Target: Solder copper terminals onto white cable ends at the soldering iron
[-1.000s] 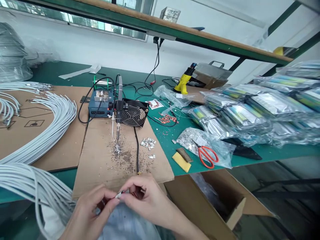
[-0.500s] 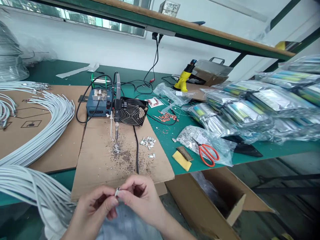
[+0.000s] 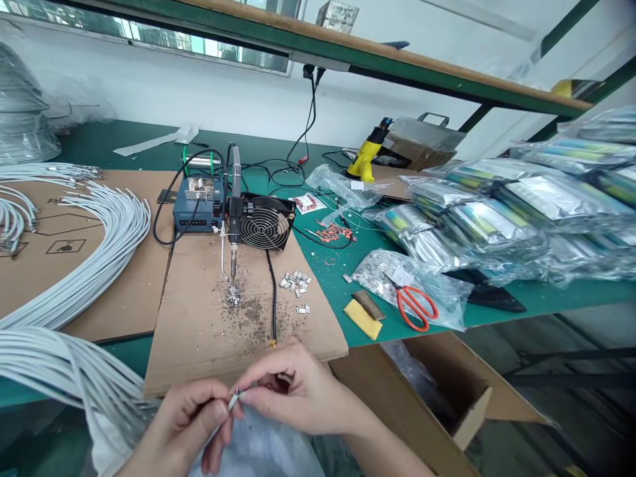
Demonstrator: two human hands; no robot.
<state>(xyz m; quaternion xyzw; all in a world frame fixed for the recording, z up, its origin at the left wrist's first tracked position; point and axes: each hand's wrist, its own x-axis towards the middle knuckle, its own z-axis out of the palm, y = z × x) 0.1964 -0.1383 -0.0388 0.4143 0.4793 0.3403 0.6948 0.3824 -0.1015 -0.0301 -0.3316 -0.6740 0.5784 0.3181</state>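
Delicately, left hand [image 3: 191,417] and right hand [image 3: 303,391] pinch a slim, tubular white cable [image 3: 232,401] — each grip clamped near its tip [image 3: 237,393].

2 bare hands can be seen, the left hand [image 3: 186,421] and the right hand [image 3: 301,391]. The right forearm [image 3: 377,437] is left uncovered too, as far as it's shown. Pale blue-grey clothing [image 3: 268,440] is worn, kinda patchy and lighter in places, but finer detail is lost to blur tbh.
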